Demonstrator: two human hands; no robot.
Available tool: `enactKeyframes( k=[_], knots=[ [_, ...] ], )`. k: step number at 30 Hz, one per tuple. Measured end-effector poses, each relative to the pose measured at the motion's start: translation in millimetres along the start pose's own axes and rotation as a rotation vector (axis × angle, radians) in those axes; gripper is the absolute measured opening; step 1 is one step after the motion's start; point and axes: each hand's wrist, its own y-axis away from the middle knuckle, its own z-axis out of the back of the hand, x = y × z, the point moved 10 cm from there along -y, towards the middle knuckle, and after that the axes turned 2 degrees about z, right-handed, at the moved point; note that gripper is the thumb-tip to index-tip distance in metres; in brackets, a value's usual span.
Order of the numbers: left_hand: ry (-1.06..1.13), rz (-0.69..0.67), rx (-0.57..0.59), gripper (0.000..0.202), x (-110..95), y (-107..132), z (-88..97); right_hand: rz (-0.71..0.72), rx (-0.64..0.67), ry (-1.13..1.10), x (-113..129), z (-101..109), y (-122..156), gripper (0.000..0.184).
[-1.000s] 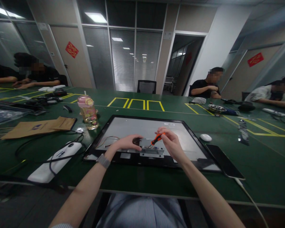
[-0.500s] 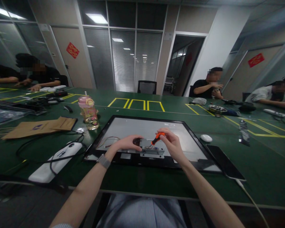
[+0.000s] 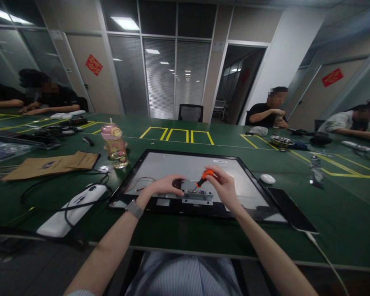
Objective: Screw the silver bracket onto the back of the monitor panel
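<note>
In my right hand [image 3: 224,184] is an orange and black screwdriver [image 3: 204,177], tilted with its shaft pointing down and left. Its tip meets a metal bracket [image 3: 197,198] that carries a small board with connectors; the exact contact spot is too small to make out. My left hand [image 3: 165,186] is curled around the bracket's left end, thumb in front and fingers behind. Both hands are above a flat display panel [image 3: 243,187] with a grey back and black frame. Thin wires [image 3: 138,184] lie on the panel left of the bracket.
Left of the panel stand a pink-lidded bottle [image 3: 115,148], a brown paper bag [image 3: 52,165] and a white power strip [image 3: 72,211] with black cable. To the right lie a phone [image 3: 292,210] on a cable and a white case [image 3: 267,179]. Other people sit across the green table [image 3: 172,238].
The screwdriver handle and my right fingers have shifted very slightly. My left hand, the bracket and the panel look unmoved.
</note>
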Motion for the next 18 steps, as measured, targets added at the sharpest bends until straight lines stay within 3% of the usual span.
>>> enactKeyframes(
  k=[3, 10, 18],
  knots=[
    [-0.010, -0.010, -0.006, 0.072, 1, -1, -0.2, 0.044, -0.040, 0.064, 4, 4, 1, 0.017],
    [0.026, -0.022, -0.008, 0.070, -4, 0, 0.2, -0.015, 0.131, -0.052, 11, -15, 4, 0.035],
    [0.000, 0.003, -0.003, 0.071, -4, 1, 0.3, 0.073, -0.069, 0.139, 7, 2, 4, 0.016]
  ],
)
